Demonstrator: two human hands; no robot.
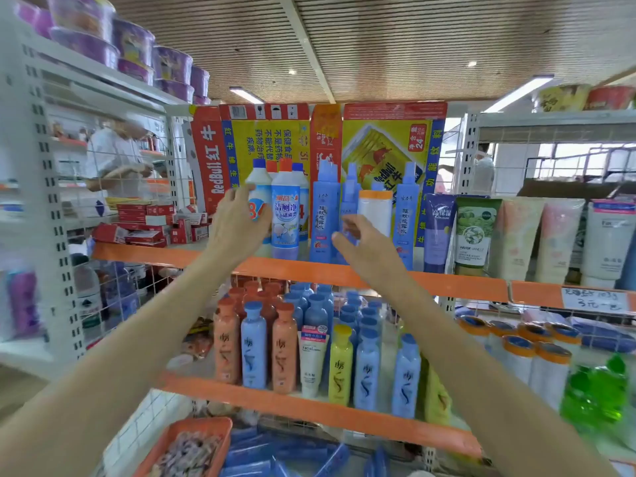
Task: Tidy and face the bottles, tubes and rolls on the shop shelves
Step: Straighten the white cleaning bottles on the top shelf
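Shop shelving with orange front edges fills the view; a flattened Red Bull carton point(309, 146) lines the back of the upper shelf point(457, 285).

Hand state: my left hand point(237, 225) reaches to the white bottle point(258, 197) at the left end of the upper shelf, fingers curled round its side, gripping it. My right hand point(361, 244) is at the shelf's front edge, fingers pinching a small blue spray bottle point(349, 201) that stands between two taller blue bottles. One tall blue bottle point(323, 215) is just left of my fingers; the other point(406, 215) is to the right, past an orange-capped white roll point(375, 211).

Task status, as judged:
1. Upper shelf, left end: the toilet-cleaner bottle point(285, 215) stands upright at the front edge, label forward. The white bottle beside it is in hand, so facing there is in progress.
2. Upper shelf, right end: the tubes point(476, 232) stand cap-down in a row, labels forward. This section looks done.
3. Lower shelf point(309, 411): the orange, blue and yellow bottles point(254, 346) stand in loose rows; a white facial tube point(313, 359) sits among them and appears misplaced. The orange-rimmed rolls point(516, 352) toward the right end are uneven. Work remains here.
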